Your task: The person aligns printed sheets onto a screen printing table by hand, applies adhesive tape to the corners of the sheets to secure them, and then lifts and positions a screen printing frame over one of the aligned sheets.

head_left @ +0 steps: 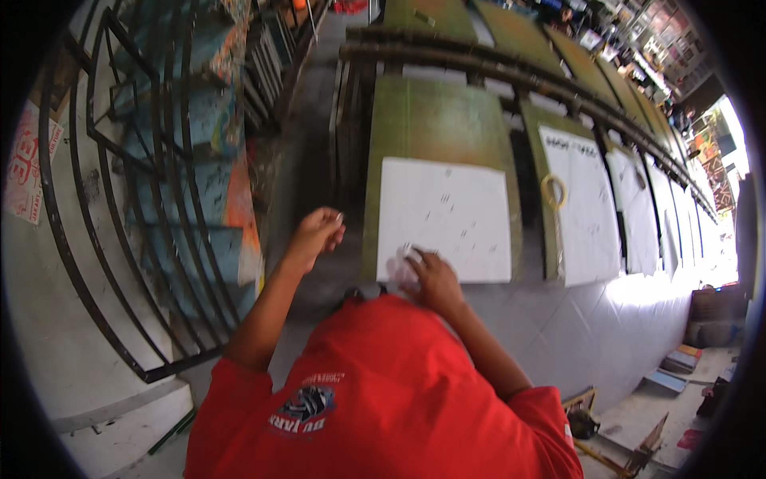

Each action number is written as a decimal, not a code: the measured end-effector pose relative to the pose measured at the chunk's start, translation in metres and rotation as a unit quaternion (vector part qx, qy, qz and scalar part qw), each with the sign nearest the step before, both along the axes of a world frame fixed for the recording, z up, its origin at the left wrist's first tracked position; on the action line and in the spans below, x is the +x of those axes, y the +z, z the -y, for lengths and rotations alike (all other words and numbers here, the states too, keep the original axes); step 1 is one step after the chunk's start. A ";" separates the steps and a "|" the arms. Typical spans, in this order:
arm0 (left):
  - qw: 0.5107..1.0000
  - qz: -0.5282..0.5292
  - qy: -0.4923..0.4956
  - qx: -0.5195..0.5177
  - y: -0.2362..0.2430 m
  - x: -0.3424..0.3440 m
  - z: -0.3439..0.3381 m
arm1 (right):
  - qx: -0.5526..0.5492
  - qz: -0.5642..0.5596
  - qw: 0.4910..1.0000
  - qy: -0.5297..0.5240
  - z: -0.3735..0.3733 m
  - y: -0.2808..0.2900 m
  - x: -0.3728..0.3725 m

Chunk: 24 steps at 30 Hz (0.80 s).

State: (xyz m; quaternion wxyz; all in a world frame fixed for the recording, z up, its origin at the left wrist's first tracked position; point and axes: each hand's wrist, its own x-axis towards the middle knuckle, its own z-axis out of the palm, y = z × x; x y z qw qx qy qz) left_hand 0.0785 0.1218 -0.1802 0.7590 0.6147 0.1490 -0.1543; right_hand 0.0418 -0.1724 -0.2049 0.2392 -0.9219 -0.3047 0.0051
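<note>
A white sheet (447, 211) with small dark marks lies on a green-brown board (439, 120) right in front of me. My right hand (435, 281) is over the sheet's near edge, fingers stretched forward and partly apart. A greyish patch (399, 270) shows beside those fingertips; whether it is a shadow or a thin scrap I cannot make out. Left of the board, my left hand (316, 239) is raised off the sheet. Its fingers are curled into a pinch, and anything between them is too small to name.
To the right runs a row of similar boards with white sheets (586, 211); a yellow tape roll (553, 191) rests on the nearest. Dark rails (511, 62) cross behind, with more boards (523, 36) beyond. A black metal railing (76, 215) stands at my left. Floor clutter (678, 359) lies at lower right.
</note>
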 end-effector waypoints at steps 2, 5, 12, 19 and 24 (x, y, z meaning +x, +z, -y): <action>0.999 -0.011 -0.032 -0.005 -0.007 0.000 -0.001 | -0.022 0.001 0.999 -0.049 -0.006 0.001 -0.012; 0.998 -0.026 -0.059 -0.006 -0.013 0.006 -0.002 | -0.038 0.025 0.997 -0.066 -0.014 -0.007 -0.024; 0.992 -0.047 -0.115 0.007 -0.026 0.014 0.002 | -0.053 0.050 0.995 -0.063 -0.024 -0.023 -0.027; 0.989 -0.056 -0.135 0.037 -0.034 0.022 0.005 | -0.043 0.043 0.995 -0.076 -0.029 -0.025 -0.025; 0.989 -0.057 -0.134 0.034 -0.034 0.024 0.007 | -0.030 0.052 0.995 -0.079 -0.031 -0.020 -0.025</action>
